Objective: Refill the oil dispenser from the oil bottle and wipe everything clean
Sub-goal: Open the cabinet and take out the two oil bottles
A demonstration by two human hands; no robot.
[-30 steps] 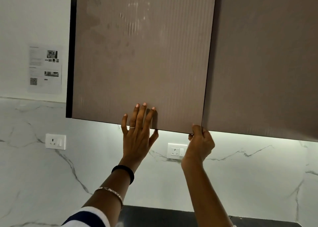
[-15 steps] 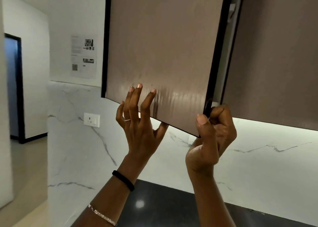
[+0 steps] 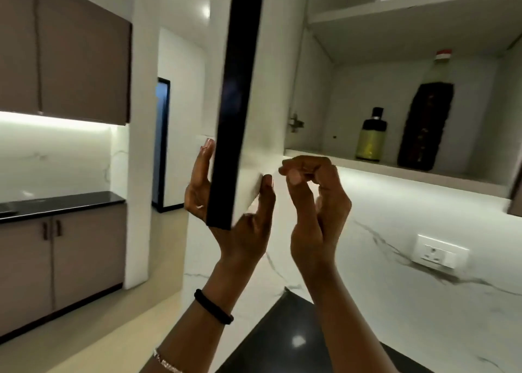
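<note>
We are looking up into an open wall cabinet. Our left hand is gripping the lower corner of the cabinet door, which is standing edge-on to us: the fingers are lying flat along its outer face and the thumb is pressing the white inner face, so the hand is clamped on the door. A black band is sitting around that wrist, and a thin bracelet is showing lower on the forearm.

Our right hand is hanging just beside the door's inner face, apart from it, with the fingers curled loosely inward and thumb and fingertips near each other; it is holding nothing.

The oil dispenser, a small bottle with yellowish contents and a black top, is standing upright on the lower shelf of the cabinet, up and to the right of the right hand and well apart from its fingers. The oil bottle, taller, with a dark label and a red cap, is standing just beside the dispenser on its right, farther still from both hands.

A wall socket is sitting on the marble backsplash below the shelf, and a dark countertop is lying beneath our forearms.
</note>
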